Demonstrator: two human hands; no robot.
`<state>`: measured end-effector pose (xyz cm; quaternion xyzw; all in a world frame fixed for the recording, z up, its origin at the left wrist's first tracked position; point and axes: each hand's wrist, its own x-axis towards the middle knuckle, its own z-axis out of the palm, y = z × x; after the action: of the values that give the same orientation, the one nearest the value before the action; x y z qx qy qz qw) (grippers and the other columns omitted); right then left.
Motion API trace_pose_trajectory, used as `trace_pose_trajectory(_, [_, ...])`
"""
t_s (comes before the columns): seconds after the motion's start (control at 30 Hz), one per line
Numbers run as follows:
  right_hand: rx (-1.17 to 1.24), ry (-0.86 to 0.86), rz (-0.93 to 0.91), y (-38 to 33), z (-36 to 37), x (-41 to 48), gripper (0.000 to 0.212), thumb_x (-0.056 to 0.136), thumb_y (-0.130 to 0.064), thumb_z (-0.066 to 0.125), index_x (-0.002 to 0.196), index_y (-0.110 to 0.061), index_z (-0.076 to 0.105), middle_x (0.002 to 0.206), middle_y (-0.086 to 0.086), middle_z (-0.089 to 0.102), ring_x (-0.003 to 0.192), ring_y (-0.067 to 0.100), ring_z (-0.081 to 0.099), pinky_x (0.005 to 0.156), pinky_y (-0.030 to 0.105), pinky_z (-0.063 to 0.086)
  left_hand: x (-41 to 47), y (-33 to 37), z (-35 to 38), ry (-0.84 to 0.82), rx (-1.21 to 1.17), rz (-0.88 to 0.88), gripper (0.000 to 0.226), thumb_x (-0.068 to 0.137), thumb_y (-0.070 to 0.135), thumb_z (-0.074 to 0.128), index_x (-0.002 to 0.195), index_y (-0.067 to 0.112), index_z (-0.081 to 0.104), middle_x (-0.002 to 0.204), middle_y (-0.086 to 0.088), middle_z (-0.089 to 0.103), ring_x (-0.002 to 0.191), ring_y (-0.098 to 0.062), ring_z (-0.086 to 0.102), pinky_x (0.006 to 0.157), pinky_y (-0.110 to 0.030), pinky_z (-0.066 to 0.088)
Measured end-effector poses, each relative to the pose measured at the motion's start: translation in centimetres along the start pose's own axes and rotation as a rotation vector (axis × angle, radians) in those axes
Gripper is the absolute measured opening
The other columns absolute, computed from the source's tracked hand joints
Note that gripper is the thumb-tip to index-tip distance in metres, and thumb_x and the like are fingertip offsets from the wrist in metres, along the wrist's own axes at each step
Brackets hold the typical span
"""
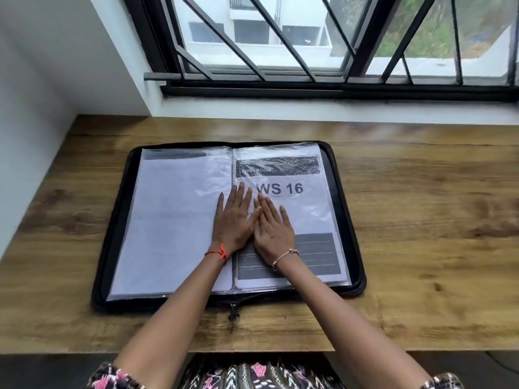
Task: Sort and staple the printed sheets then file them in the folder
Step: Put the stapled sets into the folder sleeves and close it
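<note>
**Wood-grain surface, open folder, a sheet being pressed flat**

Nearest me, a zip pull hangs from the front edge of the black folder, which lies open on the surface. Both forearms reach in over it. The left grip lies spread, palm down, across the spine. The right grip lies just as flat beside it, the two touching, and neither pinches anything. Under them sits the printed sheet headed "WS 16", inside a clear sleeve on the folder's right side. The left sleeve shows a pale page. I see no stapler and no loose sheets.

This looks like the filing step, near its end, with the sleeve being smoothed. Next the palms must lift, and the sleeves should lie flat before the covers close so nothing snags the zip. Beyond is a barred window.
</note>
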<state>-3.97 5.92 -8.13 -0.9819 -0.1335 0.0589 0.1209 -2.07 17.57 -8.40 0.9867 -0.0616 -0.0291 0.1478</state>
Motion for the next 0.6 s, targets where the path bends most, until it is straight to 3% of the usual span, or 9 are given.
trace_pose_trajectory(0.07, [0.035, -0.023, 0.035, 1.2, 0.2, -0.9, 0.076, 0.077, -0.049, -0.013, 0.146, -0.019, -0.007, 0.151, -0.01, -0.018, 0.135, 0.004, -0.022, 0.105, 0.025, -0.027, -0.1, -0.1, 0.2, -0.012, 0.037, 0.01, 0.083, 0.079, 0.059, -0.006, 0.15, 0.019, 0.013, 0.159, -0.001, 0.004, 0.146, -0.014, 0.0, 0.114, -0.032, -0.013])
trace_pose_trajectory(0.13, [0.018, -0.013, 0.084, 2.5, -0.1, -2.1, 0.075, 0.076, -0.054, -0.014, 0.144, -0.02, -0.012, 0.146, -0.012, -0.022, 0.134, 0.002, -0.022, 0.107, 0.026, -0.024, -0.1, -0.3, 0.3, -0.016, 0.068, 0.021, 0.083, 0.079, 0.06, -0.005, 0.15, 0.019, 0.01, 0.159, -0.001, 0.002, 0.146, -0.015, 0.0, 0.114, -0.034, -0.012])
trace_pose_trajectory(0.33, [0.044, 0.05, 0.224, 5.9, -0.1, -4.9, 0.078, 0.081, -0.054, -0.006, 0.149, -0.016, 0.002, 0.15, -0.011, -0.011, 0.139, 0.002, -0.01, 0.11, 0.026, -0.018, -0.1, -0.3, 0.3, -0.018, 0.071, 0.025, 0.082, 0.082, 0.061, -0.003, 0.151, 0.02, 0.01, 0.159, -0.001, 0.001, 0.146, -0.015, -0.002, 0.114, -0.035, -0.013])
trace_pose_trajectory(0.47, [0.096, 0.097, 0.303, 6.6, -0.2, -5.8, 0.079, 0.081, -0.056, -0.003, 0.148, -0.016, 0.002, 0.151, -0.011, -0.008, 0.142, 0.004, -0.002, 0.111, 0.022, -0.015, -0.2, -0.3, 0.1, -0.011, 0.057, 0.025, 0.071, 0.088, 0.055, 0.012, 0.15, 0.02, 0.01, 0.159, -0.001, 0.002, 0.146, -0.014, -0.002, 0.113, -0.032, -0.015])
trace_pose_trajectory(0.6, [0.106, 0.134, 0.458, 6.8, -0.2, -5.9, 0.081, 0.079, -0.06, -0.004, 0.148, -0.017, -0.003, 0.152, -0.009, -0.011, 0.143, 0.004, -0.004, 0.112, 0.028, -0.015, -0.2, -0.3, 0.0, -0.001, 0.02, 0.022, 0.076, 0.085, 0.061, 0.007, 0.15, 0.021, 0.015, 0.159, -0.001, 0.006, 0.146, -0.014, 0.001, 0.114, -0.032, -0.012])
